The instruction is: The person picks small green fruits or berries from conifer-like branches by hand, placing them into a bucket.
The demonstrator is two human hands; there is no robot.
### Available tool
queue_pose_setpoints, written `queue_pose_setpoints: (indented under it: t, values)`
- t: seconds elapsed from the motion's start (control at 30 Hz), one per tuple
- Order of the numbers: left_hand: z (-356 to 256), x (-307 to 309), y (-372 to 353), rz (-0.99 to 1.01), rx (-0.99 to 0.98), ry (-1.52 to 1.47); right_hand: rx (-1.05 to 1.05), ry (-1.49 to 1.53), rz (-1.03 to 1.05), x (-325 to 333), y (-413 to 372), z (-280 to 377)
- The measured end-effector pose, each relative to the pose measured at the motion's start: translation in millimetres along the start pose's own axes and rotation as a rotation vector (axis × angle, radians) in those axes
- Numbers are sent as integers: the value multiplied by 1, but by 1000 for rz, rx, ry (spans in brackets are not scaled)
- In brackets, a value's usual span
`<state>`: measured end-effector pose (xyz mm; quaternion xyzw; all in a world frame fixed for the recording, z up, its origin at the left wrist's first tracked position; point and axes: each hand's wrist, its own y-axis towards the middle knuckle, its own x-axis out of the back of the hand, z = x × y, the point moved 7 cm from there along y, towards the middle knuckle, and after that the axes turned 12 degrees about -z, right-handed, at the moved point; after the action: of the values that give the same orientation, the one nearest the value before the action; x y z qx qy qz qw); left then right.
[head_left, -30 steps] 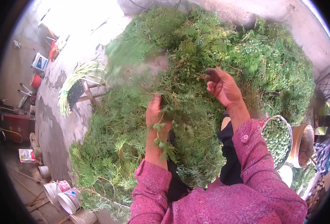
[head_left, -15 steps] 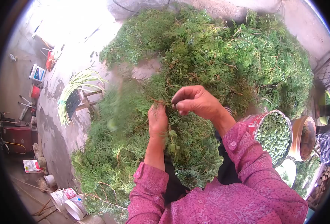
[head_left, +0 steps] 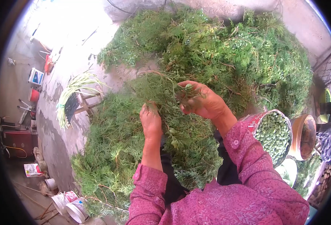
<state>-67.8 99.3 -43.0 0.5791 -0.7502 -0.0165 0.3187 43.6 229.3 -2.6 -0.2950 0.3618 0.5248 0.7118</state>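
My left hand (head_left: pixel 150 119) pinches a leafy green branch (head_left: pixel 144 87) that spreads up and to the right above a pile of cut branches (head_left: pixel 113 142). To its right, my right hand (head_left: pixel 204 102) has its fingers closed around leafy tips of greenery with small green cones. Leaves partly hide the fingertips of both hands. A large heap of similar branches (head_left: pixel 244 63) with bluish-green cones lies beyond the hands.
A red-and-white bucket full of green cones (head_left: pixel 273 137) stands at my right, beside a brown bucket (head_left: pixel 304 138). At left are a stool with green stalks (head_left: pixel 70 99) and white buckets (head_left: pixel 75 210). A wall rises behind the heap.
The branch at my left hand, blurred and further left before, now reaches across to my right hand. My right hand has closed on the leafy tips, and my left hand has shifted slightly left.
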Motion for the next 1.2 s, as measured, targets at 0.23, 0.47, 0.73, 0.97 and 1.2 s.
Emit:
queue_pose_setpoints:
  t: [0.23, 0.47, 0.73, 0.97, 1.2]
  values:
    - [7, 6, 1, 22, 498, -59, 94, -49, -219, 11, 7, 26]
    - [21, 5, 1, -52, 510, -172, 189, -471, -185, -2, -2, 18]
    - [-1, 9, 1, -16, 617, -59, 197, -463, -278, -11, -2, 12]
    - [31, -3, -6, 1, 681, -305, 286, -482, -291, -2, -1, 16]
    - [28, -8, -9, 152, 739, -286, 279, -332, -396, 5, -4, 23]
